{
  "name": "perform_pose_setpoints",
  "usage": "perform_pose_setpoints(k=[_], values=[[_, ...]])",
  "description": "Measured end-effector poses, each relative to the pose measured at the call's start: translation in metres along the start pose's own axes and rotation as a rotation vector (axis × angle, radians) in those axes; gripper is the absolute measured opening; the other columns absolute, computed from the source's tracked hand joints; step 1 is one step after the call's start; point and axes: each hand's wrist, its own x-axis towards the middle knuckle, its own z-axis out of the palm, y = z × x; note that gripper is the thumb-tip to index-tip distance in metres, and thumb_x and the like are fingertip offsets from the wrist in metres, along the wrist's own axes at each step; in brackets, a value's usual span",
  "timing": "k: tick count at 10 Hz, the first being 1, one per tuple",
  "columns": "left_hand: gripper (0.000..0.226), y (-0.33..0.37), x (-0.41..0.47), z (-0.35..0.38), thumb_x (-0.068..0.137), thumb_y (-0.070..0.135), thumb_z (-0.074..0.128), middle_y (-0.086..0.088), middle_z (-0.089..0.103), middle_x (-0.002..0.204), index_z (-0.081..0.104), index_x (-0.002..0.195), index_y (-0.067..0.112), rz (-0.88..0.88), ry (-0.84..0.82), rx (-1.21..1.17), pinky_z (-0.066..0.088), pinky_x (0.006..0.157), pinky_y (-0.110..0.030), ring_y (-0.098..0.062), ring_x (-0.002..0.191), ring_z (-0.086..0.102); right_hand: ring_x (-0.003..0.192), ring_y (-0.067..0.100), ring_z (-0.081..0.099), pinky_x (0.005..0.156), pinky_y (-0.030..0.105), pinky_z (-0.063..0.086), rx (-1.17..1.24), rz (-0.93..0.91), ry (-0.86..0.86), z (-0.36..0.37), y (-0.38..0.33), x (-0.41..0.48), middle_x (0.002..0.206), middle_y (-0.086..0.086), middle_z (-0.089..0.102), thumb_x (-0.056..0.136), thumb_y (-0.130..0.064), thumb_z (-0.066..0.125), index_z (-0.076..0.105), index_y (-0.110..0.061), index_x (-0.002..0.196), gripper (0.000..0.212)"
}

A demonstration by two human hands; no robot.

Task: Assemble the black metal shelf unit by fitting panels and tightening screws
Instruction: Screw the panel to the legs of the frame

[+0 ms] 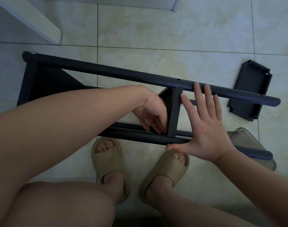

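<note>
**Middle panel going in, frame lying on its side**

The shelf frame [90, 68] is down on the tiled floor [156, 30], right in front of the person's slippers [107, 161]. Its long axis runs left to right across the view. The end panel [46, 82] closes off the left end, and the open post ends point right.

The step looks like seating the middle panel [173, 115]. It stands on edge, crosswise between the far post [238, 94] and the near post [140, 137].

The right hand [207, 128] is spread flat and grips nothing. Its fingertips [197, 86] press the far post and the thumb [177, 147] presses the near one, bracing the two posts against the panel.

The left hand [149, 112] reaches down with its fingers curled at the corner where panel meets near post. I can't tell whether they pinch a screw or just steady the panel.

The next move, I'd say, calls for lining the panel corner up with the post's hole, then getting a screw started while the posts are squeezed square.

A spare panel [249, 90] lies flat on the floor at the right, beyond the far post.
</note>
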Motion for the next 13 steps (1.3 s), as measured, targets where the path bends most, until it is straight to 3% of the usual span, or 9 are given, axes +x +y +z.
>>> perform_pose_setpoints(k=[1, 3, 6, 7, 9, 13], values=[[0.013, 0.0018, -0.0019, -0.0009, 0.093, 0.019, 0.065, 0.006, 0.076, 0.1, 0.072, 0.104, 0.021, -0.037, 0.01, 0.052, 0.045, 0.104, -0.039, -0.013, 0.11, 0.065, 0.154, 0.045, -0.002, 0.121, 0.067, 0.009, -0.003, 0.0, 0.003, 0.0, 0.0, 0.0001, 0.168, 0.023, 0.004, 0.067, -0.099, 0.042, 0.021, -0.01, 0.161, 0.131], [0.011, 0.005, 0.0006, 0.0021, 0.094, 0.016, 0.063, 0.005, 0.074, 0.094, 0.07, 0.101, 0.018, -0.058, 0.037, 0.063, 0.044, 0.1, -0.034, -0.011, 0.101, 0.065, 0.154, 0.045, -0.002, 0.121, 0.066, 0.009, -0.005, 0.0, 0.006, 0.0003, 0.0002, 0.0003, 0.168, 0.023, 0.004, 0.067, -0.099, 0.042, 0.021, -0.01, 0.161, 0.131], [0.027, 0.0023, 0.0015, 0.0026, 0.092, 0.007, 0.061, -0.006, 0.068, 0.121, 0.066, 0.118, 0.01, -0.025, 0.015, 0.001, 0.037, 0.114, -0.044, -0.018, 0.114, 0.062, 0.154, 0.045, -0.002, 0.121, 0.066, 0.009, 0.001, -0.001, 0.011, 0.0005, 0.0003, 0.0003, 0.167, 0.023, 0.004, 0.067, -0.099, 0.042, 0.021, -0.011, 0.161, 0.131], [0.029, 0.0014, -0.0007, 0.0019, 0.091, 0.007, 0.063, -0.006, 0.069, 0.125, 0.067, 0.12, 0.011, -0.016, 0.018, 0.004, 0.039, 0.112, -0.045, -0.018, 0.116, 0.063, 0.154, 0.045, -0.001, 0.121, 0.066, 0.008, 0.005, -0.001, 0.013, 0.0005, -0.0002, 0.0, 0.167, 0.024, 0.005, 0.067, -0.099, 0.042, 0.022, -0.01, 0.161, 0.13], [0.013, 0.0021, -0.0033, 0.0008, 0.093, 0.021, 0.065, 0.008, 0.076, 0.091, 0.071, 0.105, 0.021, -0.063, 0.038, 0.059, 0.045, 0.102, -0.038, -0.012, 0.104, 0.066, 0.154, 0.046, 0.0, 0.121, 0.066, 0.009, 0.012, -0.006, 0.026, 0.0009, -0.0002, 0.0, 0.167, 0.024, 0.006, 0.068, -0.098, 0.041, 0.023, -0.01, 0.16, 0.129], [0.011, 0.0053, 0.0006, 0.0042, 0.095, 0.013, 0.06, 0.006, 0.074, 0.085, 0.07, 0.096, 0.017, -0.077, 0.033, 0.031, 0.041, 0.104, -0.034, -0.011, 0.097, 0.065, 0.154, 0.046, 0.0, 0.121, 0.066, 0.009, 0.009, -0.011, 0.034, 0.0018, 0.0008, 0.0003, 0.167, 0.025, 0.006, 0.068, -0.098, 0.043, 0.022, -0.01, 0.16, 0.129]])
